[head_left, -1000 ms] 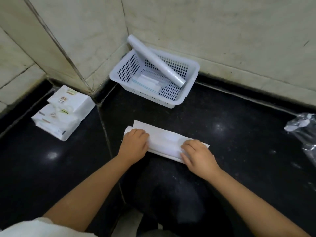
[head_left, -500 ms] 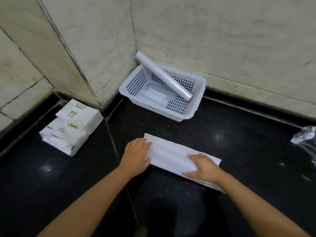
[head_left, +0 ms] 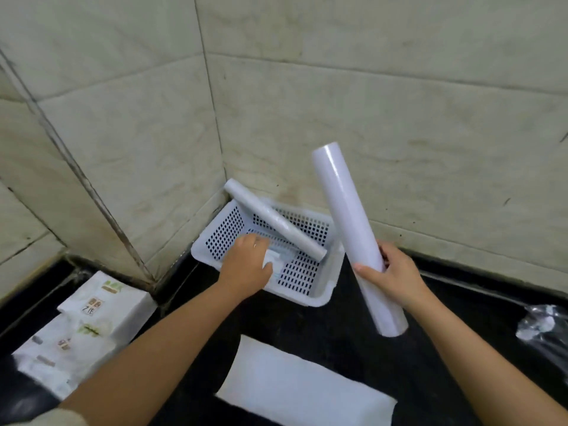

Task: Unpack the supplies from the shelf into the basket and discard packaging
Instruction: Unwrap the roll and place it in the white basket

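Observation:
A white perforated basket [head_left: 308, 298] sits in the wall corner on the dark floor. A thin white roll [head_left: 276, 223] leans diagonally across it, its upper end over the back rim. My left hand [head_left: 246, 263] reaches into the basket and its fingers close on a flat white packet [head_left: 273, 259] lying on the bottom. My right hand [head_left: 391, 275] grips a thicker white roll [head_left: 347, 216] near its lower part, tilted upright to the right of the basket. A flat white paper wrapper [head_left: 301, 392] lies on the floor close to me.
Stacked white tissue packs [head_left: 101, 305] lie on the floor at the left by the wall. Crumpled clear plastic [head_left: 544, 327] is at the right edge. Tiled walls [head_left: 399, 118] close off the back and left.
Both hands left the wrapper on the floor. My right hand now holds a thick roll raised in the air, and my left hand has moved forward into the basket. The view has tilted up.

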Available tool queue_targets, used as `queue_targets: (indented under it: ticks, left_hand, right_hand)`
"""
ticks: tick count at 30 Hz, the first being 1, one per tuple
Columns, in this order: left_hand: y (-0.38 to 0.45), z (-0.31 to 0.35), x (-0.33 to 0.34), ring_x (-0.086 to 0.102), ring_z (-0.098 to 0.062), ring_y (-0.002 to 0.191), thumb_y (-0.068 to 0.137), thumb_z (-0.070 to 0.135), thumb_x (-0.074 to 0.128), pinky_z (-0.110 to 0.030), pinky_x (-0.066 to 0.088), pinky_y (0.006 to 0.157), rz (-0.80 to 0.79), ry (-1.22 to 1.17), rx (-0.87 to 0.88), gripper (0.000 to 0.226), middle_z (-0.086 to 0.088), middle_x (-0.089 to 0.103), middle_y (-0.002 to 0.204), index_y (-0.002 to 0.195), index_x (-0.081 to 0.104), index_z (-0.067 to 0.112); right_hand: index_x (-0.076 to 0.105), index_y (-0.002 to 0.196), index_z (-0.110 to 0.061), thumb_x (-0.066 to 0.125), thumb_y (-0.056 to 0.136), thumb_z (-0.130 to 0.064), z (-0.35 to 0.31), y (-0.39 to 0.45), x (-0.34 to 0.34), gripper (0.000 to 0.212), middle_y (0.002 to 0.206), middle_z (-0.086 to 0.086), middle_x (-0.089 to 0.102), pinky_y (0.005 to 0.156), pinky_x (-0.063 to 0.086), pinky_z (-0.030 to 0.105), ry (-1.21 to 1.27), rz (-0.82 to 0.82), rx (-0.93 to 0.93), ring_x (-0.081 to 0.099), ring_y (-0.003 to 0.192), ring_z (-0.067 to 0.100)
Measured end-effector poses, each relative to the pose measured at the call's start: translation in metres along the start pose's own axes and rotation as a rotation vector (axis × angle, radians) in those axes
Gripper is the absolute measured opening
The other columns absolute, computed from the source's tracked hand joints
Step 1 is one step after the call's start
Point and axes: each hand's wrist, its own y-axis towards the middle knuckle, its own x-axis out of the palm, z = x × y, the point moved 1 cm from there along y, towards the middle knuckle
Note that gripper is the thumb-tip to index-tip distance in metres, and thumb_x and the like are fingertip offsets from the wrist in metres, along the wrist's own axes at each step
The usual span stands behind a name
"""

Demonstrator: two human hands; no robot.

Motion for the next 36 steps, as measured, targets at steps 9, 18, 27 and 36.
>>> queue_targets:
  ticks: [9, 18, 27, 36]
  left_hand:
    - [0.123, -0.005, 0.005, 0.038, -0.026, 0.129, 0.093, 0.018, 0.047, -0.039, 0.041, 0.099, -0.103, 0.368, 0.021, 0.043, -0.011, 0.043, 0.138, 0.135, 0.040, 0.008]
    - [0.168, -0.035, 0.039, 0.029, -0.024, 0.138, 0.089, 0.021, 0.059, -0.041, 0.035, 0.107, -0.131, 0.597, 0.055, 0.056, -0.006, 0.037, 0.144, 0.138, 0.033, 0.014]
    - [0.139, -0.064, 0.040, 0.033, -0.025, 0.136, 0.087, 0.013, 0.058, -0.040, 0.041, 0.099, -0.057, 0.524, 0.091, 0.051, -0.010, 0.038, 0.146, 0.136, 0.042, 0.014]
    - [0.112, -0.070, 0.050, 0.074, -0.034, 0.080, 0.031, -0.006, 0.092, -0.039, 0.061, 0.049, 0.230, 0.315, 0.230, 0.052, -0.021, 0.076, 0.083, 0.079, 0.075, -0.002]
  right_hand:
    - [0.052, 0.117, -0.006, 0.069, 0.078, -0.029, -0.028, 0.110, 0.016, 0.049, 0.113, 0.013, 0.060, 0.067, 0.036, 0.028, -0.174, 0.104, -0.187, 0.045, 0.085, 0.015]
    - [0.048, 0.125, -0.008, 0.066, 0.081, -0.028, -0.034, 0.160, 0.063, 0.052, 0.122, 0.013, 0.058, 0.075, 0.041, 0.029, -0.040, 0.105, -0.247, 0.055, 0.106, 0.026]
    - [0.051, 0.122, -0.006, 0.066, 0.082, -0.019, -0.013, 0.160, 0.093, 0.045, 0.120, 0.013, 0.060, 0.058, 0.035, 0.009, 0.015, 0.026, -0.245, 0.045, 0.091, 0.009]
    - [0.047, 0.125, -0.001, 0.062, 0.084, -0.018, -0.012, 0.174, 0.129, 0.046, 0.123, 0.019, 0.056, 0.072, 0.028, 0.020, -0.142, -0.116, -0.295, 0.050, 0.109, 0.028]
